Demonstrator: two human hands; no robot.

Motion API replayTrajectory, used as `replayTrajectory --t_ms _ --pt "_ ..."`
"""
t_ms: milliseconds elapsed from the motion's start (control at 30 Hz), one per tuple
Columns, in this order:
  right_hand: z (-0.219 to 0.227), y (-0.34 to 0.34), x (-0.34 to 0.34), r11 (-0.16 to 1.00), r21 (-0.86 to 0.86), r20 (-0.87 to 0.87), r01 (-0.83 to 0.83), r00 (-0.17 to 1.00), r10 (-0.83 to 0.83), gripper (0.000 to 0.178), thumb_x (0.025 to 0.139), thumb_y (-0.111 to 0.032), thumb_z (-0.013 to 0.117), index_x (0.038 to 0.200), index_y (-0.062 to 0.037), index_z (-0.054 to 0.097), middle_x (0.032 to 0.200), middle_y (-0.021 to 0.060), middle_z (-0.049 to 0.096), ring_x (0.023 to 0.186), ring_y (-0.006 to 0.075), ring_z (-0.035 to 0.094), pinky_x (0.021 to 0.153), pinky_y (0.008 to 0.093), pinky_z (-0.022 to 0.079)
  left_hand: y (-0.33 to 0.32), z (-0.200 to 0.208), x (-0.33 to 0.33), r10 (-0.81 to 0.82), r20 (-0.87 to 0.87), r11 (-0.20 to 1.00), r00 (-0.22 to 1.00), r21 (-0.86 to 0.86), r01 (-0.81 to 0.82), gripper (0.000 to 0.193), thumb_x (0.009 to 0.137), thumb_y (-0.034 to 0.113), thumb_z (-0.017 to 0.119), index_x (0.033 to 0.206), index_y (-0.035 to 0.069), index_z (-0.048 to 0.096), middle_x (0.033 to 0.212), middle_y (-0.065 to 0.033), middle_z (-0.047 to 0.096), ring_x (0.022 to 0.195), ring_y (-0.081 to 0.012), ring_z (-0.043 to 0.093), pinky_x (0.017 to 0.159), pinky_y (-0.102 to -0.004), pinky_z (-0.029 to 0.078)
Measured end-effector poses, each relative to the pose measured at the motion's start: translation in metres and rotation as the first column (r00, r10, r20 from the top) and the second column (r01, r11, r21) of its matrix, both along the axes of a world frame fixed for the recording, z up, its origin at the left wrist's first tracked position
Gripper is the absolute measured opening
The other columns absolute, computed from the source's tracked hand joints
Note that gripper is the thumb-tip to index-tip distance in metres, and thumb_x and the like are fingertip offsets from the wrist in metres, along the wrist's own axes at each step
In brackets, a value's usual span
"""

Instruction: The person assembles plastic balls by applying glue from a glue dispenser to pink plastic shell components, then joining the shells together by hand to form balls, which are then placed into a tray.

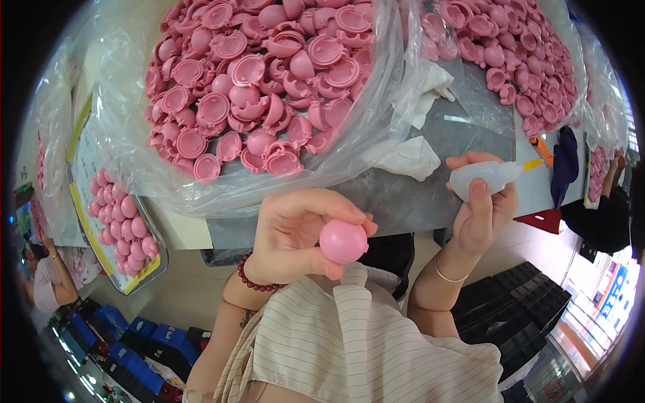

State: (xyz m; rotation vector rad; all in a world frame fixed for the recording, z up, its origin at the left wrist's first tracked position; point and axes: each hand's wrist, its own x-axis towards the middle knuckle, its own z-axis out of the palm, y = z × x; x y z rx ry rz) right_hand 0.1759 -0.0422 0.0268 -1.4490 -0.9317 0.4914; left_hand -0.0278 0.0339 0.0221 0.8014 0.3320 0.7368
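Note:
Between the thumb and fingers of my left hand (pixel 285 235) is a glossy pink plastic ball (pixel 343 242), with a small nub on its right side. My right hand (pixel 487 218) is wrapped round a translucent white squeeze bottle (pixel 480 178), tilted so its yellow nozzle tip points right, away from the ball. Beyond my left hand, a large heap of pink half-shell parts (pixel 248 70) lies in a clear plastic bag (pixel 124 138) on the grey table (pixel 366 201). Many of these shells are hollow side up.
At the left, a yellow-edged tray (pixel 166 258) holds several pink balls (pixel 124 228). Crumpled white tissue (pixel 408 158) lies near the bottle. Further right are a second pink heap (pixel 521 54), an orange tool (pixel 541 150) and dark purple cloth (pixel 564 164). Other people (pixel 601 215) sit at both sides.

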Motion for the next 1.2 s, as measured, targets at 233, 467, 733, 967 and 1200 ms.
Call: replayTrajectory --t_ms 233,467,733,967,1200 --pt "-0.003 -0.011 -0.002 0.992 0.12 -0.089 0.049 0.995 -0.039 0.033 0.077 -0.017 0.051 0.097 0.0095 0.046 0.086 0.0203 0.055 0.073 0.0208 0.056 0.054 0.0244 0.045 0.011 0.019 -0.037 -0.231 -0.056 0.918 0.971 0.318 0.237 0.034 0.057 0.014 0.073 0.082 -0.005 0.06 0.077 -0.0151 0.06 0.074 -0.0254 0.057 0.075 -0.0383 0.045" --pt "-0.001 -0.012 0.003 0.997 0.08 -0.073 -0.01 0.997 0.016 0.031 0.078 -0.016 0.05 0.096 0.0095 0.047 0.083 0.0199 0.056 0.07 0.0189 0.054 0.056 0.0235 0.043 0.036 0.051 -0.149 0.961 -0.249 0.246 -0.12 0.968 -0.04 0.026 0.076 0.007 0.052 0.1 -0.004 0.052 0.096 -0.0104 0.056 0.09 -0.0179 0.051 0.081 -0.0286 0.038" --pt "-0.003 -0.012 0.001 0.998 0.051 -0.011 0.021 1.0 -0.021 0.032 0.078 -0.017 0.051 0.096 0.0095 0.049 0.082 0.0191 0.057 0.068 0.018 0.054 0.056 0.0233 0.043 0.047 0.036 -0.165 0.903 -0.43 0.393 -0.009 0.817 0.422 0.038 0.085 0.019 0.036 0.118 0.001 0.041 0.124 -0.0144 0.038 0.118 -0.029 0.031 0.098 -0.0358 0.02" --pt "-0.004 -0.012 0.003 0.998 0.056 0.009 -0.003 1.0 0.002 0.032 0.077 -0.018 0.051 0.095 0.0091 0.049 0.08 0.0175 0.057 0.067 0.0173 0.054 0.055 0.0222 0.043 0.057 0.044 -0.139 0.953 -0.253 0.304 -0.169 0.793 0.528 0.035 0.082 0.017 0.045 0.112 0.001 0.047 0.116 -0.014 0.047 0.11 -0.027 0.041 0.09 -0.0335 0.029" --pt "-0.005 -0.011 0.002 0.998 0.067 0.019 -0.009 1.0 0.007 0.032 0.077 -0.017 0.051 0.095 0.0088 0.049 0.079 0.0167 0.056 0.068 0.0169 0.055 0.053 0.0215 0.043 0.045 0.033 -0.067 0.939 -0.251 0.195 0.235 0.952 0.236 0.022 0.066 0.006 0.062 0.087 0.004 0.058 0.079 -0.0068 0.057 0.072 -0.0212 0.053 0.065 -0.028 0.041"
